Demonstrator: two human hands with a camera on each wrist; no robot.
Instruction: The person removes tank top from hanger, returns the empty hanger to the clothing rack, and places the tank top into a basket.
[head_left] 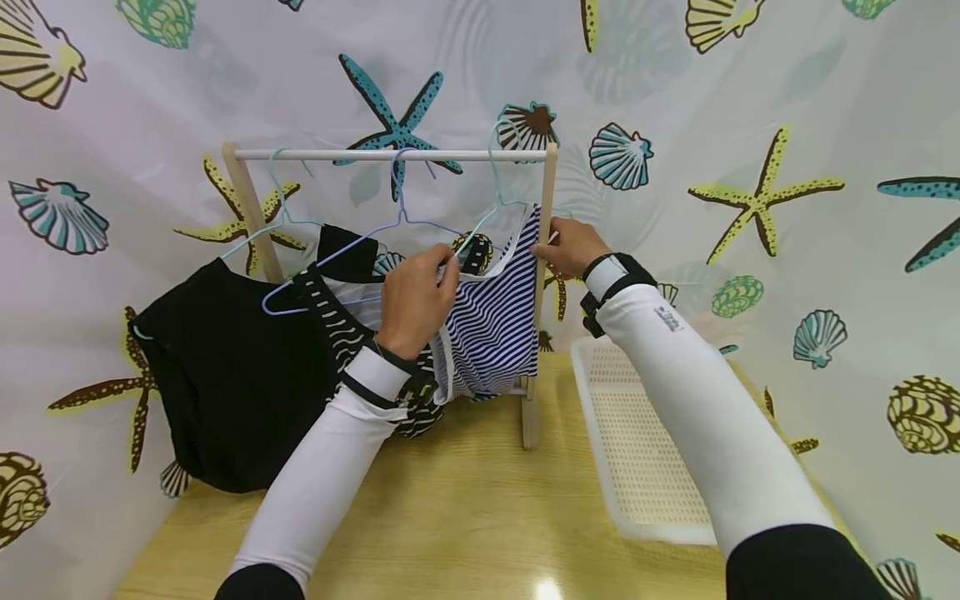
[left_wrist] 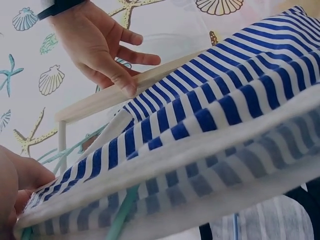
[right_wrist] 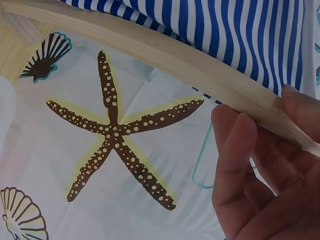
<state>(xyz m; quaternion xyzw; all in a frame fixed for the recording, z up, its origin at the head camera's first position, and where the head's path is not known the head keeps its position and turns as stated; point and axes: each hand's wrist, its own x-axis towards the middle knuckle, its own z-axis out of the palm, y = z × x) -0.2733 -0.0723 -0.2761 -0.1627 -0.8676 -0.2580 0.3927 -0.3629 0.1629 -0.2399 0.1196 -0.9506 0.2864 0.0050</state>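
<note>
A blue-and-white striped top [head_left: 495, 333] with white trim hangs on a mint-green hanger [head_left: 498, 179] at the right end of a small clothes rack. My left hand [head_left: 418, 300] pinches the top's near shoulder, where the hanger's arm ends inside the cloth. At the rack's right wooden post [right_wrist: 165, 60] is my right hand [head_left: 576, 247]. Its thumb [left_wrist: 119, 80] is at the top's far edge, while the other fingers [right_wrist: 235, 145] stay loosely bent on the post's outer side. Part of the hanger [right_wrist: 200, 170] shows beyond the post.
A black top [head_left: 232, 367] and a black-and-white striped garment [head_left: 341, 325] hang further left, the latter on a blue hanger [head_left: 401, 212]. The white rail [head_left: 330, 155] runs above them. Right of the rack, a white plastic basket [head_left: 637, 442] sits on the wooden table [head_left: 450, 517], partly behind the right forearm.
</note>
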